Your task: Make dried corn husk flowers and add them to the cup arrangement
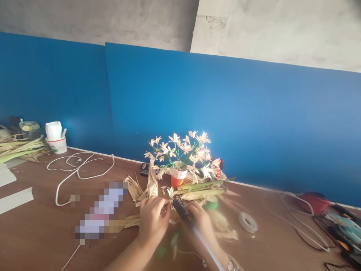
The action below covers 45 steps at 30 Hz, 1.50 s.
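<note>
My left hand (153, 220) is closed, with thumb and fingertips pinched on a small white flower (171, 193) with green at its base. In my right hand (202, 222) is a black glue gun (182, 211), a pale translucent stick trailing from its back. The gun's tip is close beside the flower; whether they touch I cannot tell. Just beyond both hands stands an orange-and-white paper cup (177, 179) full of pale flowers (186, 147) on green stems. Dry husks (152, 177) and green-edged husk strips (200, 190) lie around the cup.
A clear tape roll (248, 222) lies to the right, with cables and a red item (313, 203) farther out. On the left are a blurred-out phone-like shape (101, 214), a white cable (76, 169), a white tub (57, 145) and more husks (22, 148). A blue panel (225, 113) backs the table.
</note>
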{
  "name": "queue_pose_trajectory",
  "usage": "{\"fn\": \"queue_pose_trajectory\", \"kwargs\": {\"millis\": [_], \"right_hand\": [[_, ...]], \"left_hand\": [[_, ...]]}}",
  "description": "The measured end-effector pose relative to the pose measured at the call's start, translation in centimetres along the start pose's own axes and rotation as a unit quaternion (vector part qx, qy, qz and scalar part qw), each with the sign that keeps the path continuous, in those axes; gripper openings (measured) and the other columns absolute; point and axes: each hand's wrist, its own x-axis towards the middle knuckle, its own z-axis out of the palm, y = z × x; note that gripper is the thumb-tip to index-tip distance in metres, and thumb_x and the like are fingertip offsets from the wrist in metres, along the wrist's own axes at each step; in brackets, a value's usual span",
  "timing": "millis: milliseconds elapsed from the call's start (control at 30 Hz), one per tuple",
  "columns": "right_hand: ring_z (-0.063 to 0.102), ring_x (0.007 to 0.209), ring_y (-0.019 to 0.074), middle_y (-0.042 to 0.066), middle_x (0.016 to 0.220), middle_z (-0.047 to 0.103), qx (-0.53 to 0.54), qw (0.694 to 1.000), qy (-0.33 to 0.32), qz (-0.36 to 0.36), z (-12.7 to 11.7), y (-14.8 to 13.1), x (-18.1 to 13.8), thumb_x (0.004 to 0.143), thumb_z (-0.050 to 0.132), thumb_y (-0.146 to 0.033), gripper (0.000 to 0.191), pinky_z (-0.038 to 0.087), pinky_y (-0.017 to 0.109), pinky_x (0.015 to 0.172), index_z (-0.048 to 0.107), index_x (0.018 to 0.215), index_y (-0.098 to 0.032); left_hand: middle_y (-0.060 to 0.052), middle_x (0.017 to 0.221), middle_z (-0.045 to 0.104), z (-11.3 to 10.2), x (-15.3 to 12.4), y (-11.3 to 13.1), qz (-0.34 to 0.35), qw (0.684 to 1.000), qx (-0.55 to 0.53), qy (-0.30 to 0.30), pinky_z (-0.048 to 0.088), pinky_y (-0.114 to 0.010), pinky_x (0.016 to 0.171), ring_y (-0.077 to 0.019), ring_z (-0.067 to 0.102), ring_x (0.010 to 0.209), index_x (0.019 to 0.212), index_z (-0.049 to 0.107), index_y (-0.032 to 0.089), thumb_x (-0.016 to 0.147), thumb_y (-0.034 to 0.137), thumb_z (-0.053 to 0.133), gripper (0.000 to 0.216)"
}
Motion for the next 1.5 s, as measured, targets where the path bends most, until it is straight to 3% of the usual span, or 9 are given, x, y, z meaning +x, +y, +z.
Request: {"fn": "queue_pose_trajectory", "kwargs": {"millis": [967, 1500], "right_hand": [[0.058, 0.063, 0.0156, 0.003, 0.076, 0.055, 0.004, 1.000, -0.031, 0.000, 0.10, 0.42, -0.08, 0.067, 0.053, -0.009, 0.012, 0.045, 0.023, 0.057, 0.053, 0.071, -0.019], [0.056, 0.061, 0.0146, 0.002, 0.074, 0.052, 0.002, 1.000, -0.013, 0.010, -0.09, -0.19, -0.13, 0.071, 0.050, -0.011, 0.011, 0.044, 0.023, 0.056, 0.048, 0.066, -0.021]], "left_hand": [[0.002, 0.066, 0.066, 0.18, -0.14, -0.04, 0.008, 1.000, -0.002, 0.002, 0.033, -0.033, 0.073, -0.0186, 0.061, 0.070, 0.070, 0.060, 0.021, 0.084, 0.016, 0.055, 0.016], [0.003, 0.063, 0.065, 0.26, -0.09, -0.10, 0.005, 1.000, -0.007, 0.021, 0.034, -0.034, 0.072, -0.0180, 0.061, 0.067, 0.070, 0.061, 0.022, 0.083, 0.016, 0.056, 0.015]]}}
